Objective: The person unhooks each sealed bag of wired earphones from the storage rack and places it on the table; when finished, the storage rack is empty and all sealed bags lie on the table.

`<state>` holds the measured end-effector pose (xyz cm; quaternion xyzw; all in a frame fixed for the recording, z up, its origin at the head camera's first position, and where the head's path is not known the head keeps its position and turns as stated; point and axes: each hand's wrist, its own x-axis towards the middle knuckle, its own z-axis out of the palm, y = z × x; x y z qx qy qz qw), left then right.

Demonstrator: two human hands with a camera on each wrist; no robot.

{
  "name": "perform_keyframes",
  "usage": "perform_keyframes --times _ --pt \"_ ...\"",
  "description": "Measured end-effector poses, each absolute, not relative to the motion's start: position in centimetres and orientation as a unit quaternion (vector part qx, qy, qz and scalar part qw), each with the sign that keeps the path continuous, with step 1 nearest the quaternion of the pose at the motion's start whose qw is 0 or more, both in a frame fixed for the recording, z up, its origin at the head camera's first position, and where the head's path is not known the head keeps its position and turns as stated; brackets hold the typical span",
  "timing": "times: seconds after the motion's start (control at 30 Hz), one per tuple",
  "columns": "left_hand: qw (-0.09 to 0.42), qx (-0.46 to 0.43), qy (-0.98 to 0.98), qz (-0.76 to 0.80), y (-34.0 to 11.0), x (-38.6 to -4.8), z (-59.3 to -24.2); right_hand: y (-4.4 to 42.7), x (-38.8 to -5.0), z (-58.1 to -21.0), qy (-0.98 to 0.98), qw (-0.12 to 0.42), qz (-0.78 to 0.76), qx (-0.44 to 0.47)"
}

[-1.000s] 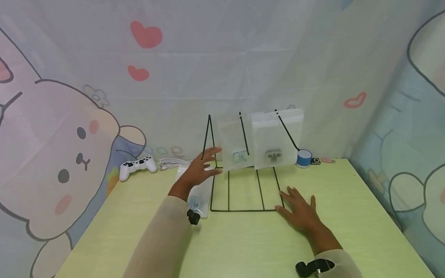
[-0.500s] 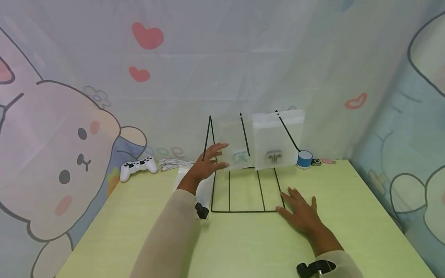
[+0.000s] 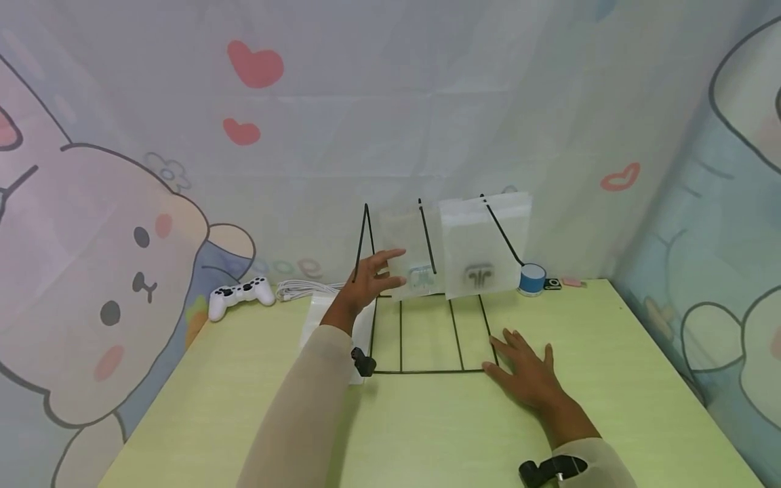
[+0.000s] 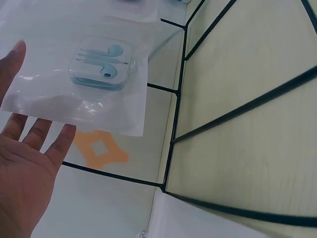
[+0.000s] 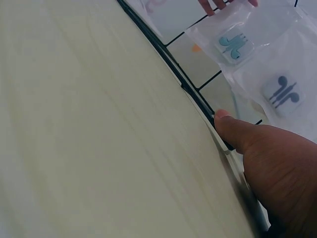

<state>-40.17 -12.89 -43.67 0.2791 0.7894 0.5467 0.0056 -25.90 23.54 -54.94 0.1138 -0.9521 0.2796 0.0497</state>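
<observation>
A black wire rack (image 3: 427,372) stands on the table, with two clear bags hanging from its hooks. The middle bag (image 3: 405,230) holds blue earphones in a case (image 4: 101,64); the right bag (image 3: 485,237) holds dark earphones (image 5: 284,94). My left hand (image 3: 366,283) is at the middle bag's left edge, thumb and fingers spread on either side of its lower edge; whether it touches is unclear. My right hand (image 3: 527,373) rests at the rack's front right corner, its thumb (image 5: 233,130) against the wire, fingers spread.
Another white bag (image 3: 317,315) lies left of the rack, partly under my left arm. A white game controller (image 3: 242,295) and a coiled white cable (image 3: 305,288) are at the back left. At the back right stand a blue round container (image 3: 532,279), a small black item (image 3: 552,284) and a pink one (image 3: 572,282).
My left hand has moved right and slightly up, from the rack's left side to the middle bag's edge. The right hand stays at the rack's corner.
</observation>
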Motion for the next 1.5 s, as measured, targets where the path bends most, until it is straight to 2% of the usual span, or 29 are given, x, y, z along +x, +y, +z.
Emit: perform_keyframes --times 0.4,0.77,1.17,1.5 --pt "-0.010 0.270 0.797 0.540 -11.0 -40.2 -43.9 23.7 -26.2 -55.3 -0.953 0.054 0.275 0.116" --pt "-0.002 0.274 0.791 0.547 -10.8 -39.9 -43.9 23.6 -26.1 -55.3 -0.953 0.053 0.275 0.116" --pt "-0.077 0.303 0.814 0.489 -11.2 -38.9 -43.1 23.7 -26.1 -55.1 -0.953 0.055 0.274 0.116" --pt "-0.078 0.311 0.813 0.486 -11.9 -37.9 -42.8 23.7 -26.1 -55.2 -0.952 0.052 0.278 0.116"
